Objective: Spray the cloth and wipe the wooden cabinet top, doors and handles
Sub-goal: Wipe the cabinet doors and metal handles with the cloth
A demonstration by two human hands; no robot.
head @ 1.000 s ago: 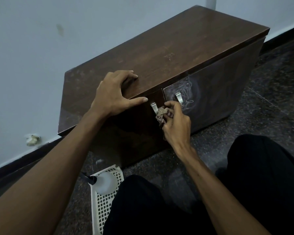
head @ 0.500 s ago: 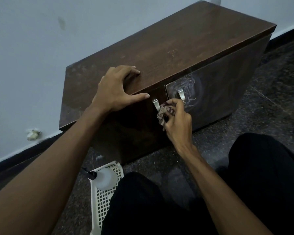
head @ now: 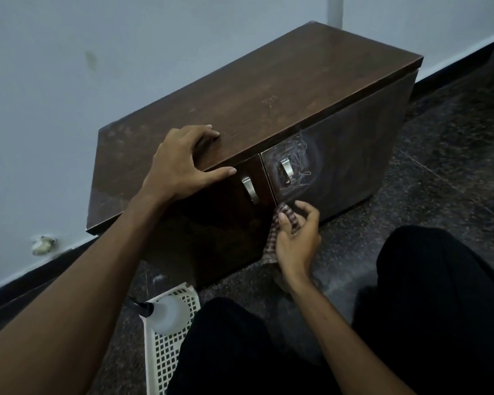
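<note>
My left hand [head: 180,169] and right hand [head: 295,238] are bare, and my forearms [head: 83,295] are uncovered all the way to the edge of the view. Short, pale nails [head: 210,126] show at my left fingertips. I wear black trousers [head: 439,295] of plain matte cloth with soft folds. In this dim light I cannot make out their seams or weave.

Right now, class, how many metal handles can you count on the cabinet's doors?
2. One handle is on the left door, beside the thumb of the left hand; the other handle is on the scribbled right door, above the right hand gripping the cloth. None seems hidden.
</note>
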